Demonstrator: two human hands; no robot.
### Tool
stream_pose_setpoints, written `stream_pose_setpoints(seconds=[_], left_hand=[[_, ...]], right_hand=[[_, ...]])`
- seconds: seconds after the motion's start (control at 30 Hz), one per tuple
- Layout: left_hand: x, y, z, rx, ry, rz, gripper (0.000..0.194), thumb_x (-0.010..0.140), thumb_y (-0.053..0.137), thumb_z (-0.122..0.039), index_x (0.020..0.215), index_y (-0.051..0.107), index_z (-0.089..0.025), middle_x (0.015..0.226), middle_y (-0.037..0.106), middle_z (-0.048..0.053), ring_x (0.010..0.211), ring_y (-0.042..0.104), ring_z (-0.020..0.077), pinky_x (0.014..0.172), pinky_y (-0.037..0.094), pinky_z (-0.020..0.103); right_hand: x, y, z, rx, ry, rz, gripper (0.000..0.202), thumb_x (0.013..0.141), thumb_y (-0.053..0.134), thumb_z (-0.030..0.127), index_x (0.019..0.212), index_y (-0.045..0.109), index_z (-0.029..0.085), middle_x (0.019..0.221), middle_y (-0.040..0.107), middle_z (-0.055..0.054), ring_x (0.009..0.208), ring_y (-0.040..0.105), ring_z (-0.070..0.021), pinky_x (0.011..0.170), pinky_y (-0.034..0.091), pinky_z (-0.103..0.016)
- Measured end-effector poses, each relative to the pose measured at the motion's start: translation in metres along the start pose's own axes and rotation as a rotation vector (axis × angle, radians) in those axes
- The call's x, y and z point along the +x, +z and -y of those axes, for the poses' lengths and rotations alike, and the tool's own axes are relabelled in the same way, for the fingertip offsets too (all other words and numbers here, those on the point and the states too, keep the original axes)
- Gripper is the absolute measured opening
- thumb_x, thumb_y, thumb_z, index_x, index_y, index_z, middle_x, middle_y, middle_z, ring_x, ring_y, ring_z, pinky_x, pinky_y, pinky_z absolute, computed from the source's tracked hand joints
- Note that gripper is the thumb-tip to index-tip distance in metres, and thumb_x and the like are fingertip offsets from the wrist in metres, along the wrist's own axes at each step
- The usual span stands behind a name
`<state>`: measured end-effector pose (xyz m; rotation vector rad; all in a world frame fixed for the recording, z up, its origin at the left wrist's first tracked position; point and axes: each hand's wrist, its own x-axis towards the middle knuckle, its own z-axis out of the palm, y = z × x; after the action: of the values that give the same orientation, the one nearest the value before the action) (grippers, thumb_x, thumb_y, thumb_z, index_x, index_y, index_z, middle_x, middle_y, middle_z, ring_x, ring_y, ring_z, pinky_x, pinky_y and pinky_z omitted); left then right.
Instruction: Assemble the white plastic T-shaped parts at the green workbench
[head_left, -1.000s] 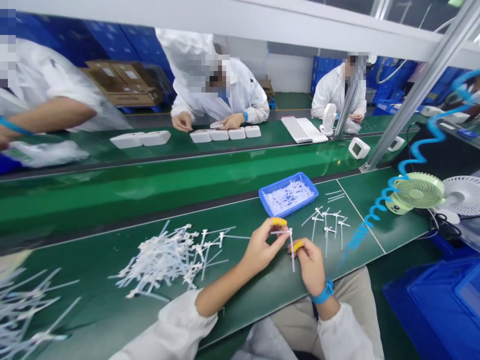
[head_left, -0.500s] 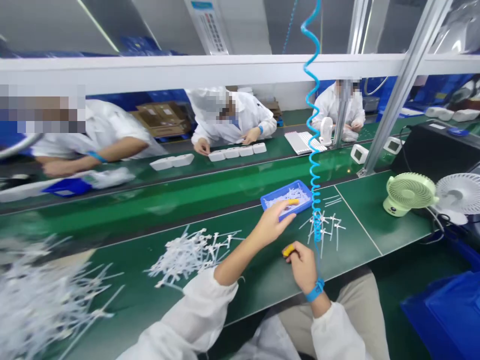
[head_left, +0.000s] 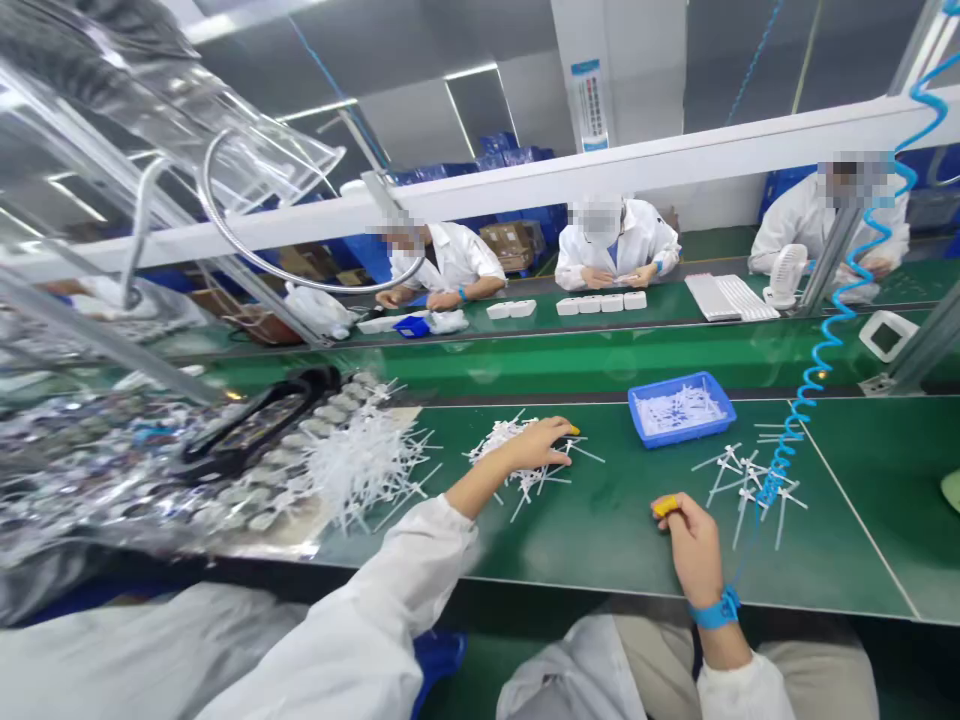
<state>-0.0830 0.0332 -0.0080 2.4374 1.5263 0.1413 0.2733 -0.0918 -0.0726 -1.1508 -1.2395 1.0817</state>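
My left hand reaches over a small pile of white parts with thin translucent strips. Its fingers are apart, one tipped with a yellow finger cot, and some strips lie hidden under the palm. My right hand rests low above the green bench, fingers curled together with a yellow cot showing; whatever they may hold is hidden. Beyond it, a blue tray contains many small white pieces. Several joined white parts with strips are spread to the right of that hand. A blue band circles my right wrist.
A larger heap of white strips lies left, beside many blurred parts and a black tray. A coiled blue cord hangs at right. Across the green conveyor belt, co-workers in white sit near white housings.
My left hand has moved left from the blue tray to the small pile. My right hand stays curled over the bench. The view has swung left.
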Motion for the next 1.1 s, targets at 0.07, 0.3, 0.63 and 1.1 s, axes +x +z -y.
stream_pose_setpoints(seconds=[0.07, 0.3, 0.63, 1.1], left_hand=[[0.003, 0.008, -0.006, 0.003, 0.003, 0.009, 0.04, 0.093, 0.079, -0.04, 0.129, 0.071, -0.022, 0.126, 0.071, 0.011, 0.116, 0.068, 0.0299, 0.101, 0.05, 0.037], [0.014, 0.003, 0.001, -0.031, -0.026, 0.019, 0.017, 0.094, 0.068, -0.031, 0.104, 0.073, -0.019, 0.103, 0.071, 0.007, 0.095, 0.069, 0.0248, 0.088, 0.051, 0.033], [-0.001, 0.002, 0.003, -0.034, -0.068, 0.037, 0.05, 0.092, 0.075, -0.043, 0.135, 0.067, -0.018, 0.128, 0.071, 0.012, 0.115, 0.068, 0.0298, 0.1, 0.052, 0.037], [-0.045, 0.051, -0.07, -0.042, 0.068, -0.109, 0.04, 0.102, 0.05, -0.012, 0.139, 0.062, -0.022, 0.139, 0.058, 0.014, 0.128, 0.055, 0.0296, 0.115, 0.048, 0.048]], right_hand=[[0.0, 0.0, 0.001, -0.006, -0.002, -0.004, 0.024, 0.086, 0.054, 0.025, 0.085, 0.078, 0.023, 0.08, 0.076, -0.004, 0.076, 0.067, -0.0231, 0.073, 0.05, -0.033], [0.002, -0.001, 0.004, 0.025, -0.014, -0.016, 0.022, 0.085, 0.056, 0.027, 0.083, 0.077, 0.022, 0.077, 0.075, -0.004, 0.076, 0.067, -0.0232, 0.073, 0.05, -0.033], [0.002, -0.001, 0.004, 0.061, 0.0, -0.016, 0.023, 0.085, 0.057, 0.028, 0.085, 0.079, 0.021, 0.078, 0.074, -0.004, 0.073, 0.065, -0.0218, 0.072, 0.051, -0.033], [0.004, 0.0, 0.0, 0.098, 0.001, -0.008, 0.023, 0.084, 0.057, 0.028, 0.085, 0.079, 0.021, 0.079, 0.075, -0.003, 0.072, 0.064, -0.0205, 0.072, 0.05, -0.032]])
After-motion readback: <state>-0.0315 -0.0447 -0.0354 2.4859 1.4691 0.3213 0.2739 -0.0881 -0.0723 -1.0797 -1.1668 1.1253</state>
